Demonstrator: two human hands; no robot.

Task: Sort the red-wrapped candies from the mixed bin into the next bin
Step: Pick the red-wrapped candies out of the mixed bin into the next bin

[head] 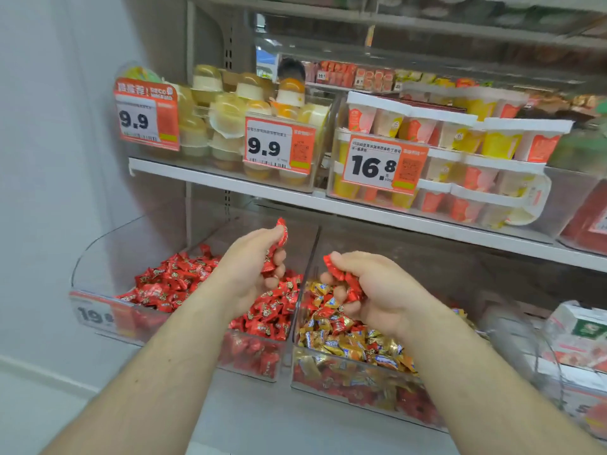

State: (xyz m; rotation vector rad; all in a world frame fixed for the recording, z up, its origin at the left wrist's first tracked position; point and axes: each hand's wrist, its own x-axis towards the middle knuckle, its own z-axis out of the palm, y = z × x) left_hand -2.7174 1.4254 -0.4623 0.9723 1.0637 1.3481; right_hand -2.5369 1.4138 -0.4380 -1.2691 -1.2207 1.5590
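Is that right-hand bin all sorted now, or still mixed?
Still mixed: the right bin holds gold-wrapped candies with red-wrapped candies among them.

Open air above both bins, under white shelf edge (361, 213) at far side. Upright clear divider wall (307, 267) stands between red-candy bin (98, 244) on left and mixed bin (345, 366) on right; hand must pass over it. Low near walls leave tops open.
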